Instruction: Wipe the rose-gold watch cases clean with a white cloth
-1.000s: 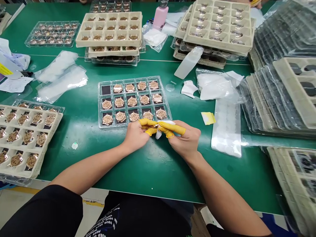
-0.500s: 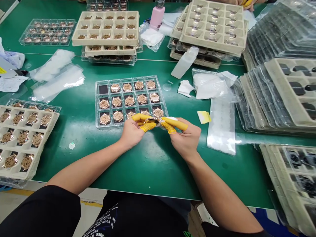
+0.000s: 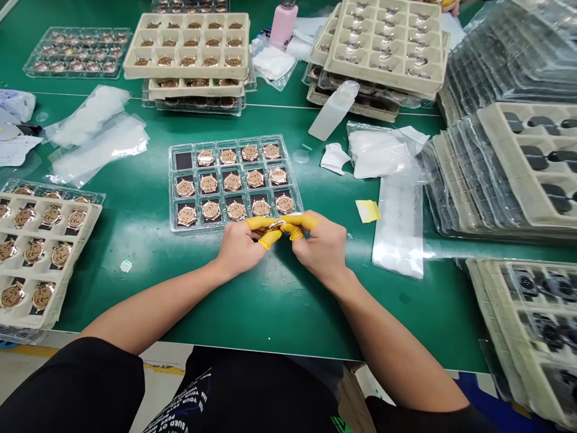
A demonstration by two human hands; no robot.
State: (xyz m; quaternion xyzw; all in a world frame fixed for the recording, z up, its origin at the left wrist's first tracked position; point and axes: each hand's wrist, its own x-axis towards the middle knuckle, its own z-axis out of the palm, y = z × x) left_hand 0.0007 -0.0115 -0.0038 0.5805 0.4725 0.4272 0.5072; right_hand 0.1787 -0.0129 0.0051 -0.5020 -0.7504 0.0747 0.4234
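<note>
Just in front of the clear plastic tray (image 3: 172,207), my left hand (image 3: 241,248) and my right hand (image 3: 321,245) pinch one rose-gold watch case (image 3: 276,225) between them. Yellow finger cots cover the thumbs and fingers at the pinch. The fingers hide most of the case. A small white scrap, perhaps cloth, shows at my right index finger. Rows of similar watch cases (image 3: 232,181), round backs up, lie in the tray. Its far-left compartment (image 3: 183,160) holds only a dark pad.
Beige trays of watch cases (image 3: 33,251) stand at the left, and more stacked trays (image 3: 186,71) at the back. Tall tray stacks (image 3: 455,180) line the right. A translucent bottle (image 3: 334,111), white cloth (image 3: 378,153), plastic sleeves (image 3: 399,228) and a yellow-white note (image 3: 368,211) lie nearer.
My right hand has come closer to my left and turned inward. The watch case has tilted, and more of it is hidden by fingers. The whole view has shifted slightly.
</note>
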